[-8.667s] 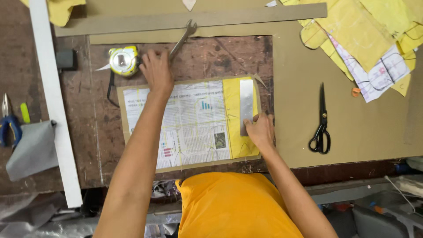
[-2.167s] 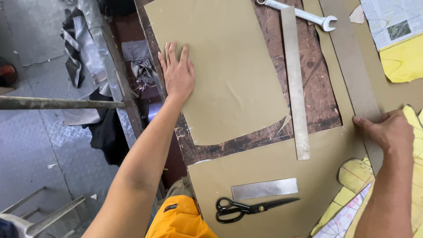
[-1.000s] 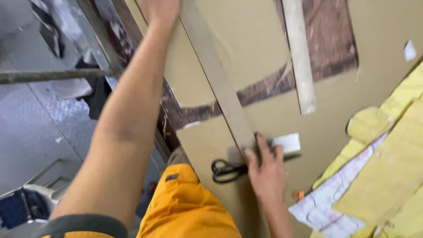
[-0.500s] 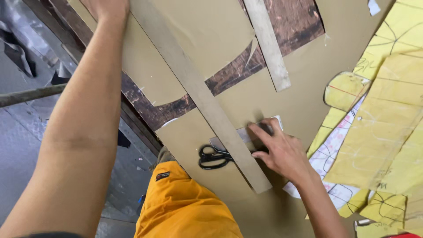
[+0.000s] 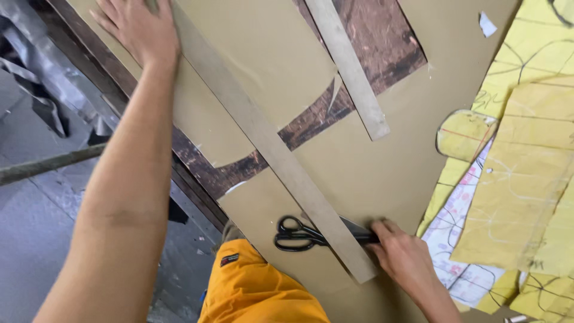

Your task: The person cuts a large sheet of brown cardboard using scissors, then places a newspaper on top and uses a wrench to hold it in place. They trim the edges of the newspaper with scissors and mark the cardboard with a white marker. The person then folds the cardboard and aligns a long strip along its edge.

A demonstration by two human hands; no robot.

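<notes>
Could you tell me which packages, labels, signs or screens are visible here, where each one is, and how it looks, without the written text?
Small label: sewn on the orange garment at the bottom edge, dark rectangle with a red mark.
Printed paper sheet: under the yellow pattern pieces at right, white with pink and blue print and drawn lines.
No packages, signs or screens show.

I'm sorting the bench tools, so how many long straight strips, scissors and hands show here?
Long straight strips: 2, a long one lying over the scissors and a shorter one.
Scissors: 1, black-handled.
Hands: 2, left and right.
Total: 5
</notes>
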